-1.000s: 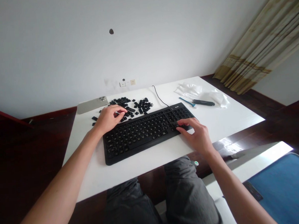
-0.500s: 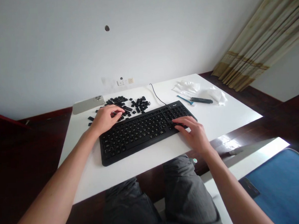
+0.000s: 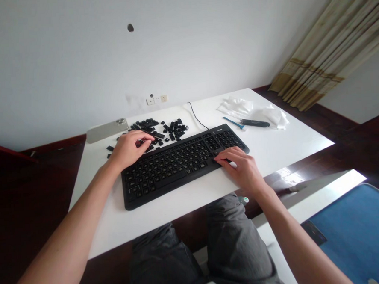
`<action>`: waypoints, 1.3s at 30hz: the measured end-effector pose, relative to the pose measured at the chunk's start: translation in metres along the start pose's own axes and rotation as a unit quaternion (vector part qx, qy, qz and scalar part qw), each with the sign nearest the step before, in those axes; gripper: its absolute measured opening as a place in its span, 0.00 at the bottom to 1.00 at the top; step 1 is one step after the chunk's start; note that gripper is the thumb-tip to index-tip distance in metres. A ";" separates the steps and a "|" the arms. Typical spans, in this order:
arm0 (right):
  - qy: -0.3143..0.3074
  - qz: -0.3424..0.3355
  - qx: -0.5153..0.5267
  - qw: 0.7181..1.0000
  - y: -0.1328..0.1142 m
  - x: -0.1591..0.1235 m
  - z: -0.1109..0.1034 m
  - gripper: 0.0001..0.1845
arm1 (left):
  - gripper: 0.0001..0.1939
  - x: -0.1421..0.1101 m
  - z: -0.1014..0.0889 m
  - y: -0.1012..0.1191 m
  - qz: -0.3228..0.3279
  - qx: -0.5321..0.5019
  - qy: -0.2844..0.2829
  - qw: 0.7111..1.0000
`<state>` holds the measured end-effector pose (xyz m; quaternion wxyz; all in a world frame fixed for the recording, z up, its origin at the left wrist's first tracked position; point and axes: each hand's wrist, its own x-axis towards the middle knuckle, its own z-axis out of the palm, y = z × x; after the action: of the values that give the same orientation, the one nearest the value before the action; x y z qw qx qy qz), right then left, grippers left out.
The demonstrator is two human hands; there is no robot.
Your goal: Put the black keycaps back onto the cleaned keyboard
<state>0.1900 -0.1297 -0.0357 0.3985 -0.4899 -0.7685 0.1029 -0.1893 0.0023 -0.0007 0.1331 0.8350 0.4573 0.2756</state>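
Right hand (image 3: 242, 168) on black keyboard (image 3: 178, 166); logo (image 3: 220, 130) looks illegible.

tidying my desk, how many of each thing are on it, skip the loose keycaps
keyboard: 1
phone: 1
blue tool: 1
black tool: 1
white wrapping: 1
total: 5, not counting the loose keycaps

A home room, it seems — beige curtain (image 3: 312, 48), dark wooden floor (image 3: 29, 203), wall sockets (image 3: 156, 100) — with a plain white bench (image 3: 292, 148).
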 end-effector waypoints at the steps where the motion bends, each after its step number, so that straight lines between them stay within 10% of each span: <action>1: -0.001 -0.004 0.000 1.000 0.000 0.000 0.000 0.09 | 0.15 0.000 0.000 0.001 -0.001 0.000 -0.001 1.000; 31: -0.003 -0.008 -0.004 1.000 -0.001 0.002 -0.002 0.08 | 0.13 -0.001 -0.001 0.018 0.024 0.032 -0.012 0.999; 39: 0.039 0.001 0.035 0.999 0.004 0.019 -0.024 0.07 | 0.11 -0.006 0.005 0.078 0.123 0.025 0.033 0.992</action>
<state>0.2060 -0.1178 -0.0122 0.4449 -0.4806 -0.7476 0.1106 -0.1351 -0.0454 0.0307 0.0623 0.8784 0.3617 0.3061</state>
